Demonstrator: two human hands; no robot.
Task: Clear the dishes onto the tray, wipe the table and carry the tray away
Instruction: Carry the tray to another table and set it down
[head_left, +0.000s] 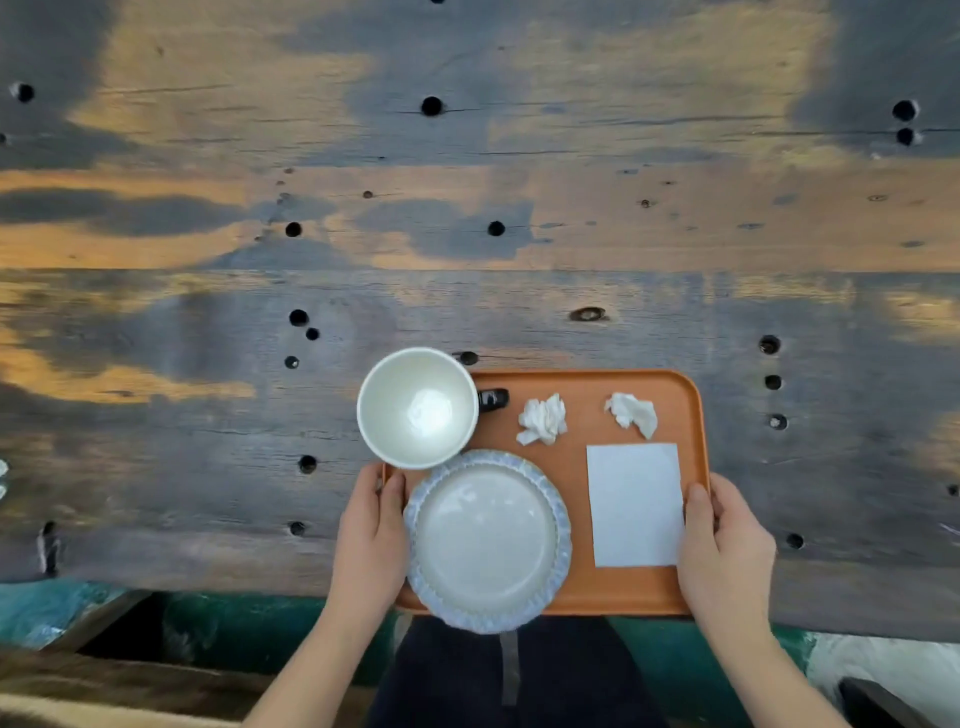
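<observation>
Squarely at the near edge of the worn wooden desk (208, 312) sits the orange tray (582, 587). Both hands grip it by its short sides: the left hand (371, 535) curls over the left rim, thumb lying on top beside the plate, and the right hand (727, 540) wraps the right rim, thumb pressing the tray floor next to the paper. On the tray, a white bowl (417, 408) overhangs the far left corner, touching a scalloped blue-rimmed plate (488, 540) nearer the person. Two crumpled tissues (543, 420) lie along the far side, and a flat white sheet of paper (635, 504) shows no readable writing. A small dark object (493, 399) beside the bowl bears no legible label.
</observation>
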